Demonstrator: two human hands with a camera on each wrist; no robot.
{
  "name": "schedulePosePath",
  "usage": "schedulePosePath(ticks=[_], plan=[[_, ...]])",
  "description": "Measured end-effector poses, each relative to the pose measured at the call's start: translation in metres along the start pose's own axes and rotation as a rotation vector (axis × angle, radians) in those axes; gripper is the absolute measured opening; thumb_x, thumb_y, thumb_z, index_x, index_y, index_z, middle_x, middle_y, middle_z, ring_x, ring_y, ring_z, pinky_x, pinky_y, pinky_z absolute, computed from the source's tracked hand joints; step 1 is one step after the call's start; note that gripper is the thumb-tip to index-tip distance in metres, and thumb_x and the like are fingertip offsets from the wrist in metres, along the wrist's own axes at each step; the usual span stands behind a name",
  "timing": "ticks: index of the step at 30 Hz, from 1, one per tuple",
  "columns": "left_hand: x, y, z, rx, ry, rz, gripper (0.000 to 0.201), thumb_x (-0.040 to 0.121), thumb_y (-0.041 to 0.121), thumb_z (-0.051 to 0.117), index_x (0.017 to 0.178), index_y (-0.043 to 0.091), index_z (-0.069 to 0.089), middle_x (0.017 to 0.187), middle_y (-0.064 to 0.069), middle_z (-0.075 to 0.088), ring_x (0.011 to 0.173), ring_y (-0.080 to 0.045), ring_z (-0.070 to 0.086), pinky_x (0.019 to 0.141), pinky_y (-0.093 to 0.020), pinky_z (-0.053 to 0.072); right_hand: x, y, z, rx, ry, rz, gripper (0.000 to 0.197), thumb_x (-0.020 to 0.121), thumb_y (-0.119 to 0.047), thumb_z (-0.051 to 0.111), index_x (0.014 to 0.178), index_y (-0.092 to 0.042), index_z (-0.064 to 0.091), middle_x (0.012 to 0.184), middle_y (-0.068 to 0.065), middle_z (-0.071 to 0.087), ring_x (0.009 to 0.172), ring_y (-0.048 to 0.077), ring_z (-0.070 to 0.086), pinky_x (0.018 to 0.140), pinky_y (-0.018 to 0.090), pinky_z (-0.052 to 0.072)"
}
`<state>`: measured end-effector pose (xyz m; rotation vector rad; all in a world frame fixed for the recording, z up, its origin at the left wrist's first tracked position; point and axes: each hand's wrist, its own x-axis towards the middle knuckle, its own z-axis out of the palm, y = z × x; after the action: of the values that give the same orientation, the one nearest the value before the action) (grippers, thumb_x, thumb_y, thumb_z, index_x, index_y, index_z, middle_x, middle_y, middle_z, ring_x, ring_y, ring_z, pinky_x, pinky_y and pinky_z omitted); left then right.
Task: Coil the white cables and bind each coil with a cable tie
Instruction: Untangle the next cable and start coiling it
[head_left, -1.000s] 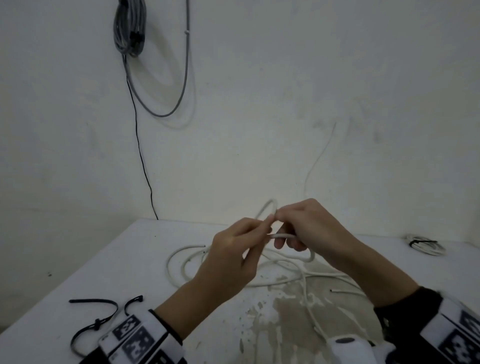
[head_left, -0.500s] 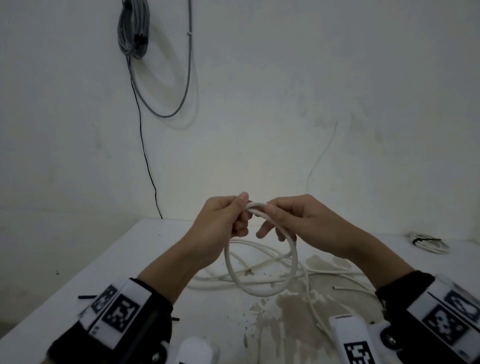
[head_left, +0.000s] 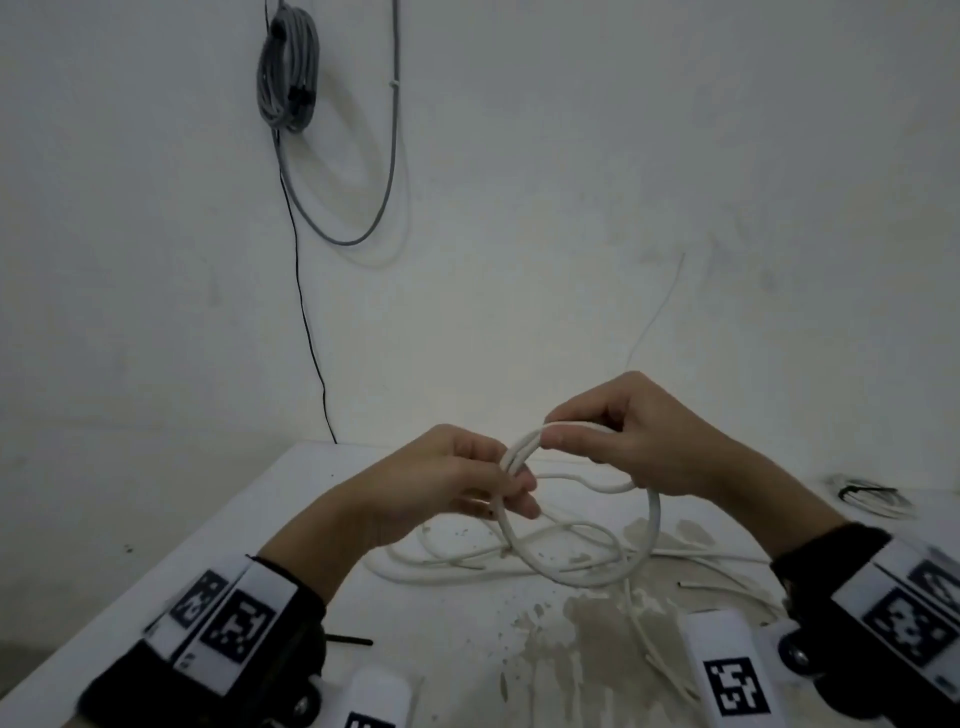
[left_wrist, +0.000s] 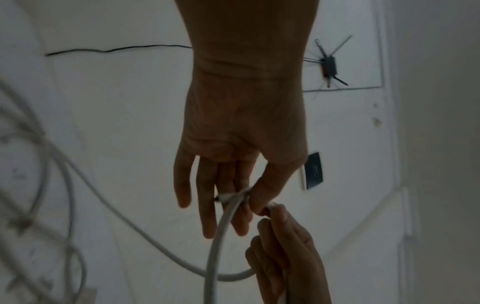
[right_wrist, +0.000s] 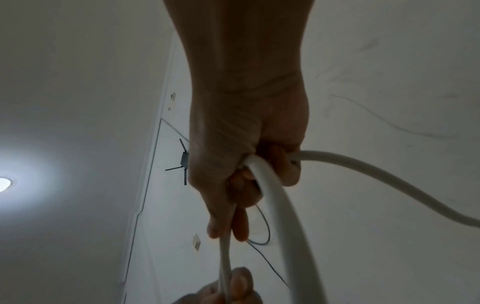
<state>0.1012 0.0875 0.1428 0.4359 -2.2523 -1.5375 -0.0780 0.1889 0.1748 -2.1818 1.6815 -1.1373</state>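
A white cable (head_left: 652, 525) forms a round loop held up above the table (head_left: 249, 525), its loose length trailing over the tabletop. My left hand (head_left: 511, 480) pinches two strands together at the loop's left side; in the left wrist view the thumb and fingers of the left hand (left_wrist: 240, 202) clamp the cable (left_wrist: 221, 232). My right hand (head_left: 576, 434) grips the loop's top, fingers curled round the cable (right_wrist: 270, 189) in the right wrist view. A black cable tie (head_left: 348, 640) peeks out by my left wrist.
A bound white coil (head_left: 872, 498) lies at the table's far right. Short white wire offcuts (head_left: 698, 585) lie near my right wrist. A grey cable bundle (head_left: 287, 67) hangs on the wall behind, with a thin black wire (head_left: 306, 312) running down.
The loop has been raised and widened. My right hand moved right and up along the loop's top; my left hand shifted to pinch doubled strands at its left side.
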Motion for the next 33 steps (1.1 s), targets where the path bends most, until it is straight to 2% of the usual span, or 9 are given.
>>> schedulePosePath(ticks=[4, 8, 12, 16, 19, 22, 26, 29, 33], plan=[[-0.003, 0.001, 0.016, -0.394, -0.167, -0.090, 0.018, 0.078, 0.026, 0.057, 0.070, 0.010, 0.061, 0.059, -0.003, 0.056, 0.055, -0.017, 0.058, 0.066, -0.032, 0.055, 0.007, -0.011, -0.001, -0.041, -0.202, -0.047, 0.021, 0.089, -0.025, 0.064, 0.077, -0.012, 0.075, 0.051, 0.014, 0.037, 0.047, 0.017, 0.027, 0.045, 0.028, 0.025], [-0.003, 0.004, 0.019, -0.741, -0.083, -0.162, 0.045, 0.084, 0.046, 0.053, 0.049, 0.022, 0.036, 0.044, 0.010, 0.015, 0.039, -0.008, 0.008, 0.032, -0.015, 0.017, 0.007, -0.008, 0.004, 0.069, -0.093, 0.033, 0.044, 0.086, -0.043, 0.059, 0.069, -0.003, 0.068, 0.047, 0.010, 0.033, 0.040, 0.013, 0.029, 0.040, 0.021, 0.030], [-0.003, 0.016, 0.009, -0.782, 0.142, -0.036, 0.037, 0.075, 0.039, 0.049, 0.046, 0.022, 0.036, 0.048, 0.008, 0.007, 0.041, -0.009, 0.002, 0.032, -0.015, 0.006, 0.006, 0.002, 0.004, 0.230, -0.043, 0.136, 0.074, 0.086, -0.062, 0.031, 0.064, 0.004, 0.056, 0.044, 0.006, 0.041, 0.036, 0.015, 0.034, 0.038, 0.021, 0.032], [-0.006, 0.018, -0.015, -0.790, 0.294, 0.056, 0.040, 0.078, 0.039, 0.048, 0.044, 0.021, 0.036, 0.042, 0.009, 0.009, 0.043, -0.010, 0.001, 0.036, -0.017, 0.003, 0.007, 0.015, -0.012, 0.213, -0.014, 0.120, 0.046, 0.079, -0.040, 0.045, 0.056, -0.001, 0.054, 0.038, 0.003, 0.038, 0.033, 0.017, 0.031, 0.037, 0.019, 0.029], [-0.007, 0.016, -0.035, -0.831, 0.404, 0.152, 0.046, 0.085, 0.036, 0.048, 0.042, 0.022, 0.037, 0.052, 0.007, 0.005, 0.042, -0.009, 0.001, 0.036, -0.018, 0.002, 0.012, 0.023, -0.028, 0.015, 0.040, 0.135, 0.032, 0.080, -0.020, 0.054, 0.051, -0.006, 0.052, 0.041, 0.000, 0.038, 0.039, 0.017, 0.031, 0.038, 0.021, 0.028], [-0.015, 0.013, -0.069, -0.994, 0.514, 0.318, 0.036, 0.064, 0.030, 0.062, 0.040, 0.020, 0.038, 0.052, 0.009, 0.005, 0.041, -0.008, 0.002, 0.036, -0.018, 0.002, 0.008, 0.041, -0.057, -0.481, 0.123, 0.107, 0.052, 0.090, -0.044, 0.050, 0.053, -0.008, 0.047, 0.044, 0.000, 0.041, 0.042, 0.013, 0.036, 0.049, 0.030, 0.033], [-0.020, 0.002, -0.087, -0.996, 0.612, 0.320, 0.057, 0.097, 0.033, 0.033, 0.042, 0.021, 0.041, 0.053, 0.008, 0.006, 0.044, -0.009, 0.003, 0.033, -0.017, 0.008, -0.008, 0.066, -0.081, -0.712, 0.215, 0.189, 0.041, 0.090, -0.049, 0.044, 0.069, -0.014, 0.049, 0.048, 0.001, 0.049, 0.047, 0.021, 0.048, 0.054, 0.038, 0.040], [-0.008, -0.007, -0.072, -1.042, 0.587, 0.343, 0.050, 0.100, 0.032, 0.029, 0.053, 0.020, 0.043, 0.043, 0.009, 0.018, 0.038, -0.006, 0.011, 0.035, -0.014, 0.020, -0.007, 0.068, -0.060, -0.830, 0.229, 0.109, 0.015, 0.093, -0.037, 0.049, 0.089, -0.025, 0.057, 0.056, 0.000, 0.061, 0.051, 0.025, 0.055, 0.054, 0.034, 0.044], [0.005, -0.015, -0.055, -0.977, 0.606, 0.395, 0.031, 0.101, 0.020, 0.029, 0.073, 0.017, 0.043, 0.058, 0.005, 0.047, 0.045, -0.006, 0.043, 0.045, -0.018, 0.040, -0.004, 0.071, -0.025, -0.827, 0.126, -0.129, 0.025, 0.092, -0.040, 0.048, 0.081, -0.023, 0.063, 0.060, -0.003, 0.064, 0.052, 0.021, 0.057, 0.049, 0.031, 0.047]])
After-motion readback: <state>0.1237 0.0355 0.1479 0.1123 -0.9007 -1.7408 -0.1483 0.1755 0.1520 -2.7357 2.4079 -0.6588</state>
